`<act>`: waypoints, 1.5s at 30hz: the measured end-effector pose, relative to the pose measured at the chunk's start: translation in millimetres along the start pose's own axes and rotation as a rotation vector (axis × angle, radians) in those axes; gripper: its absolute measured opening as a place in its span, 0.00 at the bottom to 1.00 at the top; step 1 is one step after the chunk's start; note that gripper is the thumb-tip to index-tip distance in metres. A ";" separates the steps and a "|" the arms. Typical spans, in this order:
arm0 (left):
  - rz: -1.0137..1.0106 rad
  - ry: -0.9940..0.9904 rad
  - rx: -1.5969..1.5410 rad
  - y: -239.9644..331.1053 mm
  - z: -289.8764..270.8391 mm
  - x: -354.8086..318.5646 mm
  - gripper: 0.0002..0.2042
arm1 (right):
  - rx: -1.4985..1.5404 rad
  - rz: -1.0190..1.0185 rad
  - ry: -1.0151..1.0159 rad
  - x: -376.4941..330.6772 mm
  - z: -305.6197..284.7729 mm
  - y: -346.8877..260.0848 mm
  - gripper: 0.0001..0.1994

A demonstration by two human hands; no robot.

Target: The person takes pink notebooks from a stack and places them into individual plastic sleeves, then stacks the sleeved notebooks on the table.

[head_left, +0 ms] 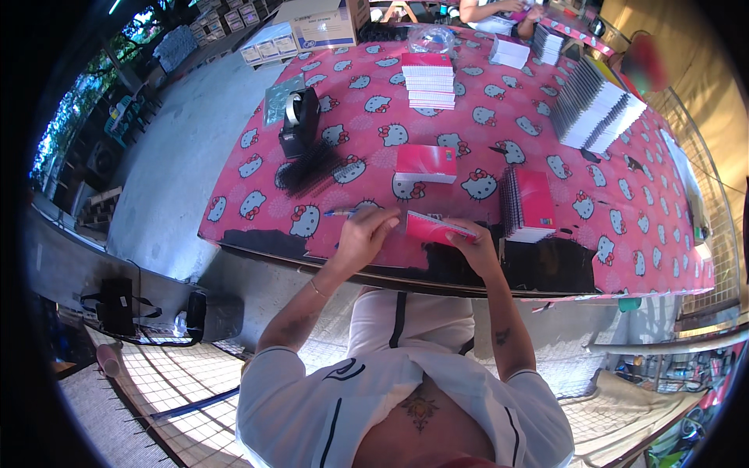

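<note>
Notebook (431,228) — small, pink-red cover, thin, lying tilted at the near edge of the pink cat-print tablecloth (624,195); my right hand (476,243) clamps its right end, fingers curled over the cover; my left hand (365,234) rests at its left end, fingers bent together on the cloth, though whether they pinch anything I cannot tell. Blue pen (339,211) — just left of the notebook, beside my left hand. Step in hand, by my judgement: lining up this one book's edge; next move calls for a steady right-hand hold while the left works the free edge. Spiral-bound red stack (527,204) — right of the notebook; black binding coils (310,169) — beyond it, to the left.
</note>
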State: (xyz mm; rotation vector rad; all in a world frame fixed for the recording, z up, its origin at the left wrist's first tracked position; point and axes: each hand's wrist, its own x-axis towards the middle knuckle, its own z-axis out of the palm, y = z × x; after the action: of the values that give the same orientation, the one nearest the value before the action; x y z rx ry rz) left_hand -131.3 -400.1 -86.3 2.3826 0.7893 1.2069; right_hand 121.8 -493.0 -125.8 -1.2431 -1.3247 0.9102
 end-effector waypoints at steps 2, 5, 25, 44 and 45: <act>-0.101 -0.046 -0.038 2.3 4.6 -10.6 0.10 | 0.029 0.001 -0.002 0.3 0.7 3.3 0.14; -0.098 0.087 -0.110 -2.5 13.5 -8.5 0.08 | 0.039 0.004 -0.003 0.6 1.1 5.9 0.14; 0.073 -0.331 0.031 -14.5 3.9 26.2 0.11 | 0.053 0.002 -0.076 1.2 -2.8 5.3 0.14; 0.068 -0.465 0.367 10.0 -13.3 34.7 0.24 | -0.008 -0.060 0.092 -14.9 16.1 -29.1 0.14; 0.167 -0.343 0.524 26.5 -11.4 35.7 0.25 | 0.008 -0.062 0.098 -15.9 15.6 -28.8 0.14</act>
State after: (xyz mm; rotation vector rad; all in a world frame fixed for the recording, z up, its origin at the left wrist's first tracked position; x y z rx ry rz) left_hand -115.0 -397.9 -43.5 3.0196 0.8853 0.6606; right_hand 100.0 -511.4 -103.2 -1.2188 -1.2739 0.7996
